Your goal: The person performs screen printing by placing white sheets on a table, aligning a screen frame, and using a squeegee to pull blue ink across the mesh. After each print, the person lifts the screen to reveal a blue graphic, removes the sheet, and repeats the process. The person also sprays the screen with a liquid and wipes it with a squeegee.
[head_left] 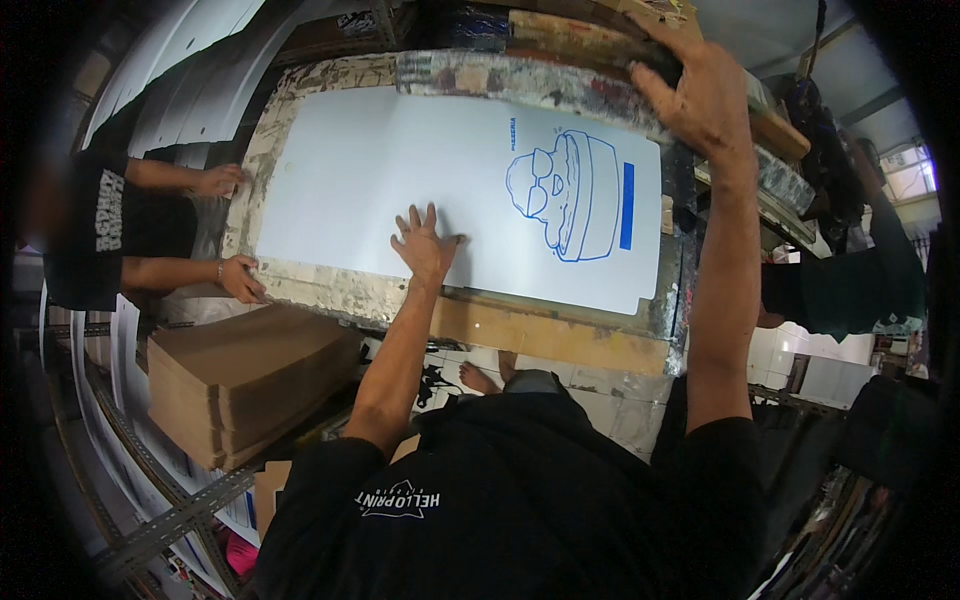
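A large white sheet [400, 190] with a blue line drawing and a blue bar printed near its right end lies flat on a paint-stained printing table [540, 335]. My left hand [426, 243] presses flat on the sheet's lower middle, fingers spread. My right hand [700, 95] is raised at the upper right and grips the edge of a paint-caked wooden screen frame [590, 45] lifted above the table's far side.
Another person in a black shirt stands at the left; their hands [240, 278] [217, 180] touch the sheet's left edge. A stack of brown cardboard [240, 380] sits on a metal rack below. More white sheets lean at the left.
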Motion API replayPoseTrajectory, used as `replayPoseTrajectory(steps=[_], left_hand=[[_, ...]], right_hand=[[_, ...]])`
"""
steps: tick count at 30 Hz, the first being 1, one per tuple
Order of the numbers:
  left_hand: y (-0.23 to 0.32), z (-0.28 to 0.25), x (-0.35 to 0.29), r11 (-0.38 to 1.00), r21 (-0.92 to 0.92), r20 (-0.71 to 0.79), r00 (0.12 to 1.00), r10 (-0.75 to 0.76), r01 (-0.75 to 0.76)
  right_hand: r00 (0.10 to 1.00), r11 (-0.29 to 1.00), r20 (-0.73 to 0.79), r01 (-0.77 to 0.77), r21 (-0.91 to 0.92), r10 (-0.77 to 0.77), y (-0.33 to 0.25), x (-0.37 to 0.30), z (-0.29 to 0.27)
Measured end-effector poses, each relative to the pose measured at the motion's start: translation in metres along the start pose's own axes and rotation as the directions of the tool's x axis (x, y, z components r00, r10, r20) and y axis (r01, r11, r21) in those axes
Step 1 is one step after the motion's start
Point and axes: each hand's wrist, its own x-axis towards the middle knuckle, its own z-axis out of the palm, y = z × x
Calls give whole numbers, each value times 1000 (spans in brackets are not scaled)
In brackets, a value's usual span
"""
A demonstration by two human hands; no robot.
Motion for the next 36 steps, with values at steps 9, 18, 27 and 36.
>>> replayPoseTrajectory(steps=[9, 18, 27, 36], left_hand=[[71, -130, -41, -212, -955, -235, 966, 107, -209], [-16, -1, -87, 428, -876, -221, 974, 53, -222], [-31, 29, -95, 821, -475, -383, 914, 130, -316], [-32, 28, -94, 836, -481, -341, 935, 99, -264]], right_hand=[[998, 998, -18, 57, 21, -56, -60, -121, 22], [894, 814, 384, -394, 427, 231, -46, -196, 107], [773, 987, 628, -156, 49, 91, -66, -262, 174], [856, 971, 473, -239, 7, 207, -7, -215, 241]])
